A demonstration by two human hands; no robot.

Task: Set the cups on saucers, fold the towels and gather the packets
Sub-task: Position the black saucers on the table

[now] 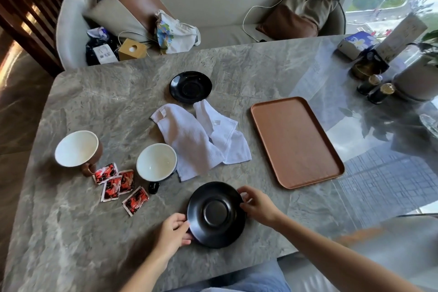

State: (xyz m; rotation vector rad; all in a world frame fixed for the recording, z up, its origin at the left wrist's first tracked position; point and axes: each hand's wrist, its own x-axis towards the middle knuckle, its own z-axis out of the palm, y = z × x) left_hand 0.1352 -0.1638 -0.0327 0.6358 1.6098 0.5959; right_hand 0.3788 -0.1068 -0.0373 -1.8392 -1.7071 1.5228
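Observation:
A black saucer point(216, 214) lies near the table's front edge. My left hand point(174, 230) grips its left rim and my right hand point(257, 204) pinches its right rim. A second black saucer point(190, 87) sits farther back. Two cups stand on the table, a brown one point(77, 149) at the left and a dark one point(156, 161) beside the towels. Two white towels point(201, 140) lie crumpled and overlapping in the middle. Several red and black packets point(118, 184) are scattered in front of the cups.
An empty brown tray point(296, 142) lies to the right of the towels. Small jars point(375, 89), a plant pot point(417, 80) and a tissue pack point(355, 44) crowd the far right corner. A sofa point(213, 7) with cushions and bags stands behind the table.

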